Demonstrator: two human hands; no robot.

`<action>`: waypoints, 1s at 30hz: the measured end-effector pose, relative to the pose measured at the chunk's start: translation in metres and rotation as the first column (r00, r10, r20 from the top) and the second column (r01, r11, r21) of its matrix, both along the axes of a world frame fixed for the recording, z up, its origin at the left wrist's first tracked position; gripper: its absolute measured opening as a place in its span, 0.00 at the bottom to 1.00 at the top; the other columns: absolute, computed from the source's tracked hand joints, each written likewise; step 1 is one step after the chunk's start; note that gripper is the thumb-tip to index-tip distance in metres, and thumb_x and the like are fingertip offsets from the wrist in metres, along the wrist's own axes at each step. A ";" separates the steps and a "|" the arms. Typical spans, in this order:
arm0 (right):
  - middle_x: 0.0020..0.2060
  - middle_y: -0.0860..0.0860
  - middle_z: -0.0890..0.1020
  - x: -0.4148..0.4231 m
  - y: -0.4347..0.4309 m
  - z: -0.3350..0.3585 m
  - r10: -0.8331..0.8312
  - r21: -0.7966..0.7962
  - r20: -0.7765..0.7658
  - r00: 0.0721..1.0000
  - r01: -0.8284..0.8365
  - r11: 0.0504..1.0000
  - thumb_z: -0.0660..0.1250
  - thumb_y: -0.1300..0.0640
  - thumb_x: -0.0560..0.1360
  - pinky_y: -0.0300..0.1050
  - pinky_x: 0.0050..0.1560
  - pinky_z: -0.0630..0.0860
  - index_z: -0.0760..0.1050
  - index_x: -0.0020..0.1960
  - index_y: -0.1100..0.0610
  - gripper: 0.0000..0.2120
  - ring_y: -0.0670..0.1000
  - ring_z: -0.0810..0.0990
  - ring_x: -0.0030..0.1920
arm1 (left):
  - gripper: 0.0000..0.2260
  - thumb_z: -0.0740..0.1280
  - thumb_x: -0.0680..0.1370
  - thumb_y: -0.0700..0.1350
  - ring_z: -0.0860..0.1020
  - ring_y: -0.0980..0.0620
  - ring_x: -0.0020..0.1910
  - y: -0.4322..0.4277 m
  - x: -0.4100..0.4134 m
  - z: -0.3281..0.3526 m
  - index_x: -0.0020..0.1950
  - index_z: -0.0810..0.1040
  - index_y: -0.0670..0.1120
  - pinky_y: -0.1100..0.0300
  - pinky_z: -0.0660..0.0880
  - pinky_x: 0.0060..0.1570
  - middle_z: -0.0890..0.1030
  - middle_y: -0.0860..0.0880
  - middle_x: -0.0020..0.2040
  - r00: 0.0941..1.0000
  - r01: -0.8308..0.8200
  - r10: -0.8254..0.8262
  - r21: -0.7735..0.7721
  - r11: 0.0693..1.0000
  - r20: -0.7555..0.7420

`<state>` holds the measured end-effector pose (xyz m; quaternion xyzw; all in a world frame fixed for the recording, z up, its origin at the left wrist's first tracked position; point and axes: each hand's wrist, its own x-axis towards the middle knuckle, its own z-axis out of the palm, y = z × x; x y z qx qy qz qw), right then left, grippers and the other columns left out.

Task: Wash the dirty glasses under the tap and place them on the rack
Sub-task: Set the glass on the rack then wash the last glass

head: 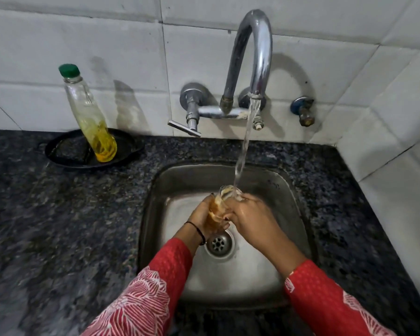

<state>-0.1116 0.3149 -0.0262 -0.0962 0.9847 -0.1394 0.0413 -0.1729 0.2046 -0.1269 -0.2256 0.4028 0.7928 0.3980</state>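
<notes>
A clear drinking glass is tilted over the steel sink, its mouth pointing up and back. Water from the curved chrome tap runs straight into it. My left hand wraps around the glass from the left and grips its body. My right hand clasps it from the right, fingers near the rim. Both wrists wear red patterned sleeves. No rack is in view.
A bottle of yellow liquid with a green cap leans in a black dish on the dark granite counter, back left. A lever handle sticks out below the tap. The drain lies under my hands. White tiled walls close the back and right.
</notes>
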 end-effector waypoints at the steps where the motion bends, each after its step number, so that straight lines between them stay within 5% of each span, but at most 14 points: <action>1: 0.55 0.52 0.82 -0.003 0.000 -0.003 -0.013 0.023 0.031 0.999 0.012 1.000 0.63 0.54 0.75 0.44 0.54 0.72 0.76 0.58 0.48 0.12 0.54 0.77 0.57 | 0.20 0.57 0.77 0.57 0.75 0.47 0.36 -0.002 -0.002 -0.005 0.49 0.80 0.43 0.56 0.69 0.39 0.80 0.44 0.37 0.999 -0.031 0.030 0.031 0.999 0.010; 4: 0.49 0.48 0.83 -0.014 -0.002 -0.019 -0.201 -0.128 0.072 0.977 0.208 0.970 0.65 0.55 0.74 0.46 0.51 0.77 0.77 0.52 0.48 0.07 0.52 0.81 0.50 | 0.19 0.58 0.78 0.55 0.79 0.47 0.41 -0.009 -0.002 -0.019 0.53 0.79 0.41 0.55 0.75 0.43 0.82 0.43 0.43 0.987 -0.157 0.159 0.122 0.980 -0.013; 6: 0.48 0.48 0.84 -0.017 -0.011 -0.031 -0.314 -0.440 0.242 0.918 0.392 0.808 0.67 0.60 0.72 0.47 0.55 0.77 0.78 0.46 0.51 0.06 0.50 0.81 0.50 | 0.19 0.58 0.80 0.54 0.82 0.48 0.44 -0.005 0.001 -0.031 0.53 0.80 0.41 0.57 0.79 0.45 0.83 0.43 0.46 0.973 -0.217 0.226 0.157 0.964 -0.042; 8: 0.49 0.54 0.83 -0.018 -0.026 -0.047 -0.305 -0.561 0.339 0.890 0.452 0.694 0.64 0.67 0.71 0.45 0.55 0.77 0.79 0.44 0.55 0.09 0.53 0.81 0.52 | 0.24 0.55 0.80 0.57 0.83 0.49 0.41 0.000 -0.002 -0.038 0.44 0.83 0.42 0.59 0.80 0.45 0.84 0.43 0.43 0.983 -0.168 0.176 0.136 0.976 -0.044; 11: 0.47 0.54 0.79 -0.012 -0.025 -0.069 -0.188 -0.496 0.322 0.928 0.335 0.801 0.59 0.62 0.78 0.37 0.48 0.73 0.77 0.45 0.55 0.09 0.53 0.77 0.50 | 0.27 0.54 0.80 0.59 0.82 0.47 0.35 -0.001 -0.018 -0.034 0.39 0.82 0.41 0.56 0.76 0.43 0.84 0.43 0.35 0.999 0.040 -0.040 -0.015 0.999 -0.002; 15: 0.59 0.53 0.78 -0.033 0.009 -0.083 0.086 -0.188 0.284 0.955 -0.032 0.982 0.55 0.57 0.81 0.44 0.64 0.69 0.75 0.61 0.56 0.14 0.51 0.74 0.61 | 0.23 0.57 0.79 0.60 0.82 0.47 0.38 -0.001 -0.040 -0.035 0.54 0.78 0.40 0.55 0.80 0.36 0.83 0.41 0.43 0.996 0.094 -0.093 -0.145 0.985 0.015; 19: 0.47 0.53 0.82 -0.064 -0.010 -0.087 -0.126 -0.374 0.235 0.964 0.210 0.903 0.57 0.58 0.74 0.49 0.51 0.76 0.75 0.47 0.53 0.08 0.53 0.80 0.50 | 0.23 0.56 0.80 0.59 0.82 0.48 0.41 0.014 -0.038 -0.041 0.49 0.79 0.40 0.55 0.77 0.50 0.83 0.43 0.43 0.992 -0.124 0.124 0.044 0.991 -0.009; 22: 0.40 0.55 0.80 -0.082 -0.029 -0.093 -0.279 -0.550 0.467 0.839 0.523 0.651 0.56 0.67 0.71 0.44 0.43 0.70 0.78 0.44 0.60 0.12 0.53 0.79 0.44 | 0.20 0.55 0.79 0.60 0.81 0.50 0.42 0.026 -0.036 -0.044 0.51 0.75 0.43 0.60 0.79 0.44 0.79 0.43 0.43 0.968 -0.248 0.250 0.090 0.965 -0.019; 23: 0.41 0.54 0.80 -0.085 -0.030 -0.098 -0.293 -0.553 0.450 0.843 0.521 0.650 0.56 0.66 0.70 0.43 0.43 0.70 0.79 0.46 0.60 0.13 0.53 0.79 0.45 | 0.18 0.56 0.79 0.60 0.79 0.50 0.42 0.028 -0.038 -0.042 0.51 0.73 0.45 0.60 0.77 0.45 0.76 0.43 0.44 0.970 -0.236 0.240 0.076 0.969 -0.037; 24: 0.43 0.53 0.82 -0.086 -0.029 -0.098 -0.281 -0.555 0.432 0.857 0.498 0.667 0.57 0.65 0.70 0.44 0.46 0.72 0.79 0.48 0.58 0.14 0.53 0.80 0.47 | 0.17 0.57 0.79 0.59 0.77 0.51 0.42 0.026 -0.043 -0.043 0.49 0.72 0.45 0.59 0.74 0.46 0.74 0.43 0.44 0.975 -0.207 0.209 0.043 0.978 -0.071; 27: 0.46 0.55 0.80 -0.069 -0.003 -0.101 -0.053 -0.336 0.154 0.987 0.103 0.936 0.60 0.59 0.72 0.51 0.53 0.74 0.77 0.48 0.54 0.09 0.53 0.78 0.48 | 0.28 0.50 0.81 0.57 0.81 0.50 0.31 0.019 -0.060 -0.030 0.41 0.79 0.39 0.57 0.74 0.42 0.82 0.43 0.33 0.998 -0.026 0.018 -0.128 0.991 -0.061; 30: 0.54 0.66 0.79 -0.064 0.028 -0.096 0.291 -0.002 -0.087 0.953 -0.292 0.956 0.45 0.55 0.81 0.55 0.60 0.69 0.78 0.55 0.67 0.26 0.64 0.77 0.57 | 0.29 0.50 0.81 0.58 0.82 0.48 0.33 0.017 -0.069 -0.029 0.45 0.79 0.37 0.57 0.76 0.39 0.83 0.42 0.35 0.997 0.066 -0.073 -0.184 0.981 -0.033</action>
